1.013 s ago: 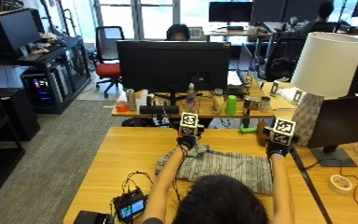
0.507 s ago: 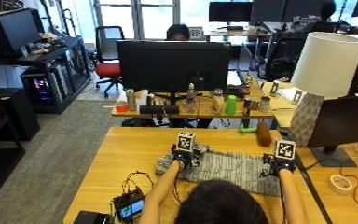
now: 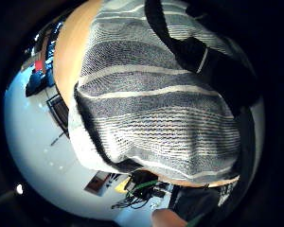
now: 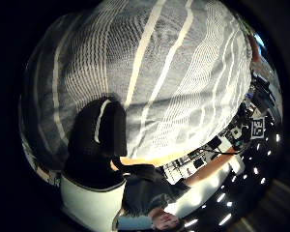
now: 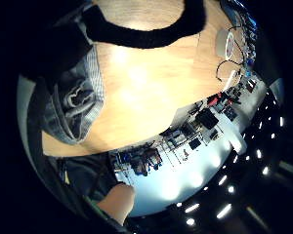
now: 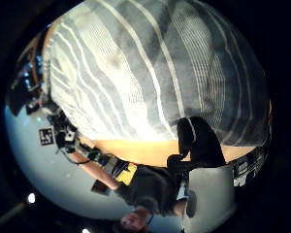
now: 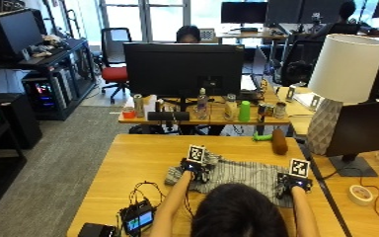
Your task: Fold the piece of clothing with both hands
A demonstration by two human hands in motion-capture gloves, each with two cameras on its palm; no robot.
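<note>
A grey striped sweater [image 7: 245, 174] lies flat on the wooden worktop [image 7: 143, 158] in front of the person. The left hand [image 7: 196, 170] rests on its left part and the right hand [image 7: 292, 183] at its right edge. I cannot tell either grip.

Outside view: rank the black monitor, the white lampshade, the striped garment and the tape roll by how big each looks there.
1. black monitor, though it stands farther back than the rest.
2. white lampshade.
3. striped garment, partly hidden by the person's head, so its rank against the lampshade is unsure.
4. tape roll, clearly smallest.
</note>
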